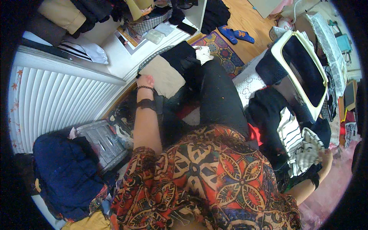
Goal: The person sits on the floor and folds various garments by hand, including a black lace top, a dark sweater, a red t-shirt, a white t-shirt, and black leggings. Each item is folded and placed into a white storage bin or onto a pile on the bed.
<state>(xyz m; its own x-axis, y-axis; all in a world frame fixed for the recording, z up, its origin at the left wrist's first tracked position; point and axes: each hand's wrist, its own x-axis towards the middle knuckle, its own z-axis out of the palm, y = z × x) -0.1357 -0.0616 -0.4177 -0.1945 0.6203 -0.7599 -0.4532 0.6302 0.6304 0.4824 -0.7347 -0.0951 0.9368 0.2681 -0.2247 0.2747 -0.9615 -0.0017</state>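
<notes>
My left hand point(147, 81), its fingers curled, rests at the near left edge of a folded beige cloth point(165, 76); whether it grips the cloth is unclear. Under and beside that cloth lie dark folded clothes point(181, 54), with a small white cloth point(203, 54) at their far end. Over on the right, my right hand point(327, 157) is at a crumpled black-and-white striped garment point(307, 152), which it seems to hold; its fingers are blurred and partly hidden. Another part of striped fabric point(287, 129) lies against a heap of black clothes point(266, 115).
A white-rimmed basket point(323, 86) with a dark inside stands right. White shelving point(120, 57) holds a phone point(187, 28) and a checked basket point(152, 24). Blue slippers point(228, 34) lie beyond a patterned mat point(222, 49). Navy fabric point(63, 175) and a grey box point(102, 143) are at left.
</notes>
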